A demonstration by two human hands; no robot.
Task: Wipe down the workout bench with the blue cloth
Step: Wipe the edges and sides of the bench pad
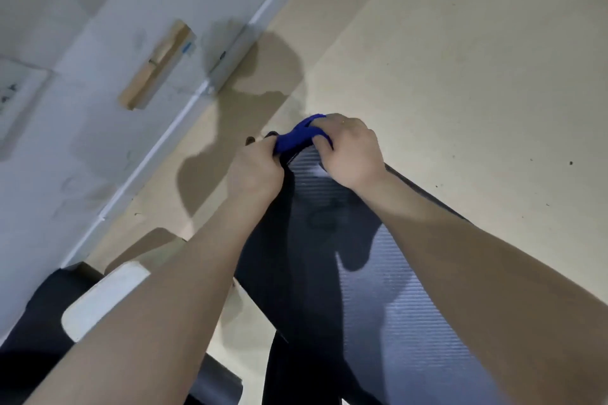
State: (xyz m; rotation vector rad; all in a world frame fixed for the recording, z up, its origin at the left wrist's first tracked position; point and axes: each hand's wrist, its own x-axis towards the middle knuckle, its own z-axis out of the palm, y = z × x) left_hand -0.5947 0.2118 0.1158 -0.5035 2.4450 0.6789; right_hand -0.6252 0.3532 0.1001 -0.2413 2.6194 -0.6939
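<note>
At far left a wooden block (pixel 158 64) sits fixed on the white wall (pixel 65 148), with a white baseboard (pixel 154 154) running along the tan floor (pixel 460 59). Your left hand (pixel 255 171) has its fingers curled, pinching one end of the blue cloth (pixel 301 136). The cloth is bunched at the far end of the workout bench (pixel 378 289), on its ribbed dark pad. Your right hand (pixel 350 149) grips the cloth's other end, fingers curled over it, just beside your left hand. Both forearms stretch out above the bench.
</note>
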